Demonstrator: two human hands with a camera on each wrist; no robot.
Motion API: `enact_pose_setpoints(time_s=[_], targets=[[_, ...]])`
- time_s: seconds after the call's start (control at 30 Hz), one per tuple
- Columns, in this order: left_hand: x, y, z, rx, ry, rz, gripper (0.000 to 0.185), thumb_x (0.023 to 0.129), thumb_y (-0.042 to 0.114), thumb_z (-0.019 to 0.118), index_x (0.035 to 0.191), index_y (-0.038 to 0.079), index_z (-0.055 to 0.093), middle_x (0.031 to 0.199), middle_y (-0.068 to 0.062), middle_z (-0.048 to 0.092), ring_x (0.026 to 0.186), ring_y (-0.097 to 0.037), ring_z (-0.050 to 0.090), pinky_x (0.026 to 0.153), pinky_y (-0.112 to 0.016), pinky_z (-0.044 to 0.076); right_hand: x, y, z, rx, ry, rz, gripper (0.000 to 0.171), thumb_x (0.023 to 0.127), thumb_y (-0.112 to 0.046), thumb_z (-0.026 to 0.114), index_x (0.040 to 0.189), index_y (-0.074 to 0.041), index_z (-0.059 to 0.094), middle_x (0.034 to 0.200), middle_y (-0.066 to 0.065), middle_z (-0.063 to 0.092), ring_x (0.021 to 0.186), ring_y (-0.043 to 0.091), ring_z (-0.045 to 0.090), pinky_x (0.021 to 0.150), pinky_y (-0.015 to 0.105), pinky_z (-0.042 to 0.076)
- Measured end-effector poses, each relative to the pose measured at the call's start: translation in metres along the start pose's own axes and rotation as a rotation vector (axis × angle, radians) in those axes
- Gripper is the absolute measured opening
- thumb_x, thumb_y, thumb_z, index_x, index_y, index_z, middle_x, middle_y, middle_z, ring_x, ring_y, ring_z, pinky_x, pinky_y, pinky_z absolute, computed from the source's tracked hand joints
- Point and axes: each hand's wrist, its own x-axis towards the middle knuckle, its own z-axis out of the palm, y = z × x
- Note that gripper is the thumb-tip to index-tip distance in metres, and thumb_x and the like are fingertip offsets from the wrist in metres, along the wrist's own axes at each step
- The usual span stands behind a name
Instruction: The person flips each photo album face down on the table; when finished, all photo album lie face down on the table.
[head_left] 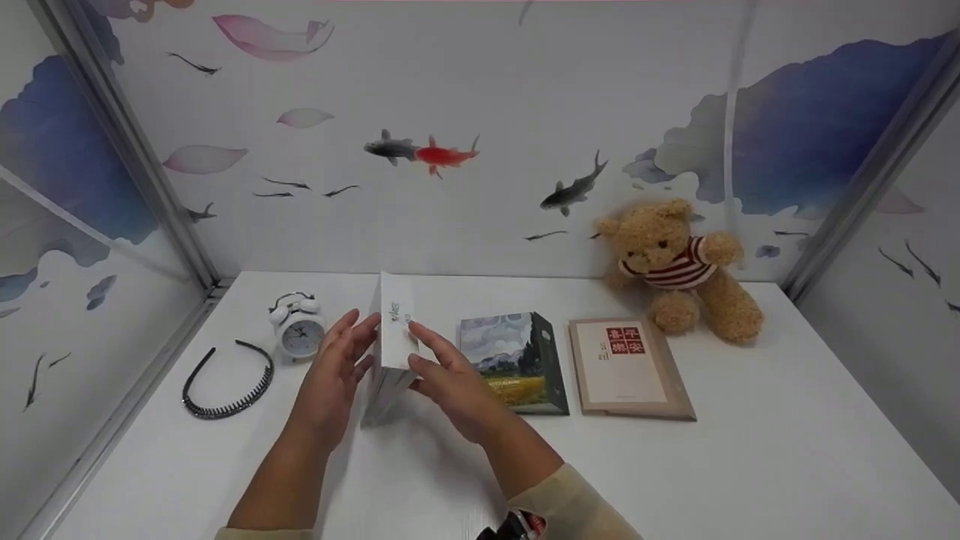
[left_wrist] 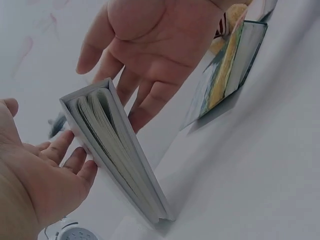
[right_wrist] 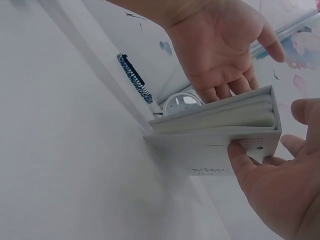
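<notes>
A white hardcover book (head_left: pixel 394 341) stands on its lower edge near the middle of the white counter (head_left: pixel 750 465), tilted slightly, its pale page block facing the person. The left hand (head_left: pixel 330 375) lies flat against the book's left cover with straight fingers, and the right hand (head_left: pixel 450 379) presses its straight fingers against the right cover; neither hand curls round the book, so it is steadied between two flat palms rather than gripped. The wrist views show the covers slightly apart at the top, pages fanned a little. The step in hand appears to be setting the book upright and balancing it. The next move would seem to call for easing both hands away evenly, since the book leans and could tip toward either side. Toward the counter's left edge lie a black toothed plastic headband (head_left: pixel 225 386) and, just behind it, a small white twin-bell alarm clock (head_left: pixel 298 330). Right of the hands lie a book with a painted landscape cover (head_left: pixel 514 360) and a beige book with red characters (head_left: pixel 626 364); a tan teddy bear in a striped shirt (head_left: pixel 679 262) sits against the back wall.
</notes>
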Motion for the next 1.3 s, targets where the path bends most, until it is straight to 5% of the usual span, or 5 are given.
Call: enact_pose_setpoints(time_s=[0.3,0.5,1.0,1.2,1.3], targets=[[0.008,-0.021,-0.017,-0.009,0.068,-0.169,0.063,0.104,0.056,0.029,0.158,0.027,0.015,0.158,0.008,0.037,0.153,-0.017,0.024,0.126,-0.05,0.018,0.0,-0.005,-0.001,-0.014,0.035,-0.058,0.049,0.101,-0.035,0.054,0.149,-0.032,0.043,0.158,-0.013,0.035,0.142,0.017,0.044,0.114,0.043,0.042],[0.011,-0.033,-0.023,-0.051,0.084,-0.302,0.07,0.104,0.054,0.03,0.16,0.02,0.006,0.164,-0.003,0.026,0.155,-0.028,0.015,0.126,-0.048,0.015,0.001,-0.007,-0.006,-0.03,0.088,-0.065,0.049,0.102,-0.033,0.053,0.149,-0.025,0.043,0.156,-0.008,0.042,0.146,0.015,0.038,0.121,0.043,0.032],[0.015,-0.04,-0.026,-0.046,0.037,-0.3,0.071,0.105,0.05,0.025,0.16,0.011,0.003,0.168,-0.009,0.008,0.156,-0.025,0.01,0.128,-0.042,0.012,0.004,-0.002,-0.016,-0.155,0.144,0.087,0.057,0.104,-0.036,0.042,0.158,-0.028,0.024,0.164,-0.005,0.025,0.154,0.02,0.019,0.125,0.05,0.018],[0.016,-0.042,-0.03,-0.016,0.056,-0.28,0.069,0.106,0.049,0.025,0.16,0.012,0.005,0.168,-0.007,0.011,0.156,-0.024,0.009,0.128,-0.041,0.01,0.005,0.002,-0.018,-0.175,0.147,0.182,0.057,0.103,-0.04,0.044,0.157,-0.034,0.025,0.164,0.002,0.026,0.15,0.033,0.029,0.12,0.064,0.019],[0.017,-0.044,-0.034,-0.023,0.05,-0.264,0.066,0.106,0.047,0.024,0.16,0.013,0.006,0.168,-0.007,0.011,0.156,-0.023,0.007,0.128,-0.04,0.008,0.007,0.004,-0.019,-0.145,0.14,0.193,0.058,0.103,-0.037,0.045,0.157,-0.03,0.026,0.165,0.006,0.024,0.15,0.034,0.029,0.121,0.059,0.022]])
